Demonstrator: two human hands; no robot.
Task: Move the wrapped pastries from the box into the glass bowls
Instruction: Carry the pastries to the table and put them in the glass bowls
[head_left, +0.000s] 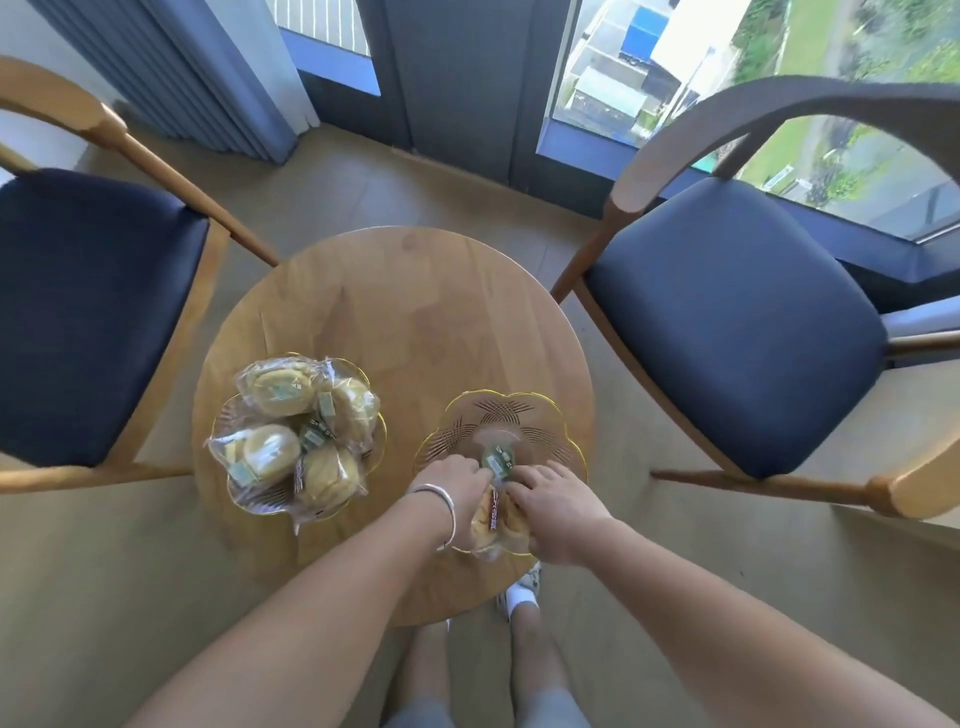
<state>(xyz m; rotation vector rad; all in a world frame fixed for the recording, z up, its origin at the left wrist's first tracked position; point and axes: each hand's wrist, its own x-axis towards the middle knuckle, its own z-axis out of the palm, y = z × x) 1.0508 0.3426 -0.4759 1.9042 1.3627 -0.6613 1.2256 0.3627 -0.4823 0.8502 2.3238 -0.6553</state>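
On the left, a blue-cushioned wooden chair (88, 312) stands beside the round wooden table (405, 312). On the table's left side, a glass bowl (228, 415) is heaped with wrapped pastries (280, 389). To its right sits a second glass bowl (501, 415), gold-rimmed. My left hand (452, 483), a bracelet (451, 512) on its wrist, and my right hand (550, 501) both pinch a wrapped pastry (491, 517) lying at that bowl's near edge. Another blue chair (737, 322) stands on the right.
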